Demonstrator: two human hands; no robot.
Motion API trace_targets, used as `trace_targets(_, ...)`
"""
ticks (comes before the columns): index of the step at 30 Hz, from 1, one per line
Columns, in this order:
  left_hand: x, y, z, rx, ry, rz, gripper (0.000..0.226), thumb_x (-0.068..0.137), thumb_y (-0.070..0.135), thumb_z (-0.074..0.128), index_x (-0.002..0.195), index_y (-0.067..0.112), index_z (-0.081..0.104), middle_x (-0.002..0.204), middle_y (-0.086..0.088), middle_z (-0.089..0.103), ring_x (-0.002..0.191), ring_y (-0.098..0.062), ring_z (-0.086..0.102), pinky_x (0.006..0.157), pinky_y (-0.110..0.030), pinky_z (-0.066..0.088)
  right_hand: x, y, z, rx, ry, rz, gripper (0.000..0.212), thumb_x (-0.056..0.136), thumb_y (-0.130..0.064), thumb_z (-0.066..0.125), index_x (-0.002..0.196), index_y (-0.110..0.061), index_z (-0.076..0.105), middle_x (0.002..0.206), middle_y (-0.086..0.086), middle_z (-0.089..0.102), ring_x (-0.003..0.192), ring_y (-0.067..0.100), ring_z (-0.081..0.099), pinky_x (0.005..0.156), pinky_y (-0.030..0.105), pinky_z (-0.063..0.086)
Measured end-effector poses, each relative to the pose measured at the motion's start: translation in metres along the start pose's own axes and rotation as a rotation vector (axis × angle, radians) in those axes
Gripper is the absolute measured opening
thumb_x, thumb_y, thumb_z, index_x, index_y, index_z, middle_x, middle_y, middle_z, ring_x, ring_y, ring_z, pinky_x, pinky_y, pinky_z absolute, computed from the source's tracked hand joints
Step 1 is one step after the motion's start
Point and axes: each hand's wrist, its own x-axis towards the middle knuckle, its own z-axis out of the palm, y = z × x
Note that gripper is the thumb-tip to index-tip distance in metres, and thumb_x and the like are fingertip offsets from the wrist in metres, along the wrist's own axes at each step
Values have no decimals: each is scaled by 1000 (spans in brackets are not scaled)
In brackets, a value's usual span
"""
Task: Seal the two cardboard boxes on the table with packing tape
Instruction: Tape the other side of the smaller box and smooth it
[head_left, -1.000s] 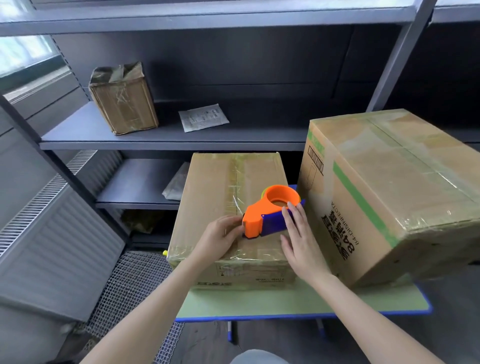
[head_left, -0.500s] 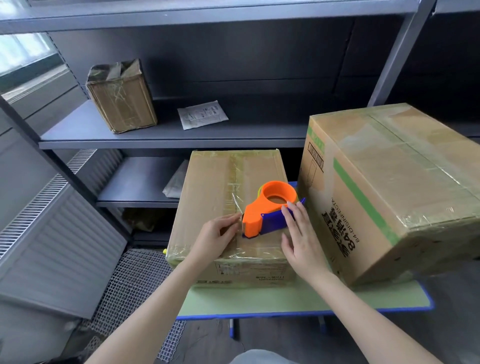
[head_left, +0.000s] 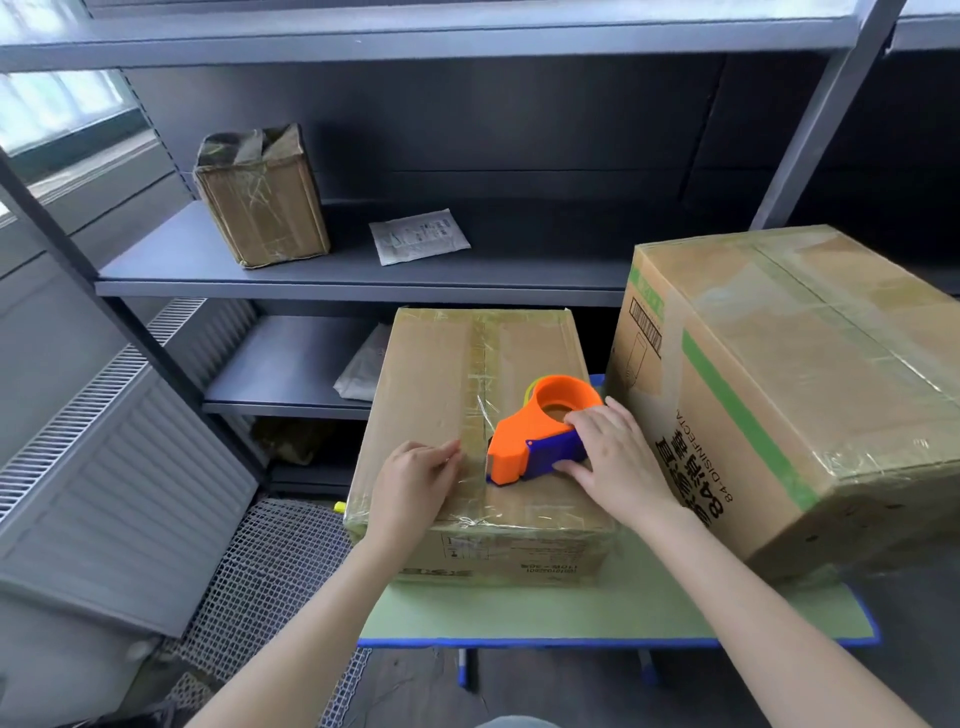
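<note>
Table (head_left: 519, 618) before grey shelving (head_left: 363, 280); right hand (head_left: 618, 457) around tape dispenser (head_left: 530, 441), left hand (head_left: 415, 478) open on box (head_left: 441, 374).

At frame centre a tape dispenser (head_left: 540, 434) sits on a box (head_left: 483, 415); a bigger box (head_left: 810, 374) stands right, both on the table (head_left: 519, 610).

We see an orange-and-blue tape dispenser (head_left: 540, 436) on a brown box (head_left: 457, 395). The bigger box (head_left: 810, 374) shows a green stripe; its roll looks perhaps yellowish.
</note>
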Motion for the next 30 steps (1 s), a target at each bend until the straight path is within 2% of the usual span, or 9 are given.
trace_targets(2,-5,-6,-7,73,-38,122,24,84,26,69,104,14,73,88,-2,72,95,-19,61,78,-25,45,2,0,0,-10,-14,-16,47,70,-27,80,106,-5,63,100,8,65,102,28,59,111,44,26)
trace_targets(6,-18,-17,-10,235,-252,367,61,74,52,70,119,11,66,127,-3,61,120,-21,54,99,-39,44,4,-5,5,-24,7,51,41,71,-30,79,100,-6,63,92,6,64,94,28,59,107,47,31)
trace_targets(10,-20,-19,-5,357,-193,514,60,80,56,51,105,6,72,114,-7,68,108,-24,63,90,-42,52,6,-11,13,-38,16,148,35,75,-34,74,96,-11,61,93,5,64,95,28,56,105,46,29)
trace_targets(14,-21,-16,-8,397,-233,530,60,82,56,47,105,7,72,114,-6,68,107,-23,64,90,-39,52,6,-11,13,-53,-4,152,36,79,-37,70,102,-10,59,100,5,64,99,26,54,102,42,31)
trace_targets(19,-24,-14,-11,412,-283,470,69,72,59,68,115,6,67,123,-8,63,115,-25,59,95,-48,47,5,-13,10,-54,-72,147,45,88,-35,60,125,-11,51,121,3,58,116,23,46,110,42,25)
trace_targets(25,-28,-15,-14,524,-271,543,76,66,61,71,118,5,65,124,-8,62,115,-24,59,90,-44,51,-6,-17,5,11,-67,136,54,92,-24,56,141,-13,37,146,3,37,138,19,26,117,42,7)
trace_targets(27,-29,-15,-13,521,-296,523,77,72,60,67,124,4,60,130,-9,57,121,-25,54,99,-46,45,-11,-17,2,-30,-61,152,52,90,-28,58,137,-13,42,143,3,42,138,19,27,115,48,2)
trace_targets(29,-31,-17,-13,453,-304,458,81,82,64,51,138,6,44,146,-6,38,136,-20,36,116,-40,19,-12,-16,-2,-123,-55,159,45,86,-35,63,125,-15,52,123,0,57,124,19,45,113,51,-1)
trace_targets(30,-32,-18,-12,406,-282,422,81,85,65,44,143,9,36,151,-2,26,141,-16,26,118,-32,5,-11,-16,-5,-173,-63,153,40,85,-39,63,117,-16,55,111,-2,62,114,18,52,114,50,-1)
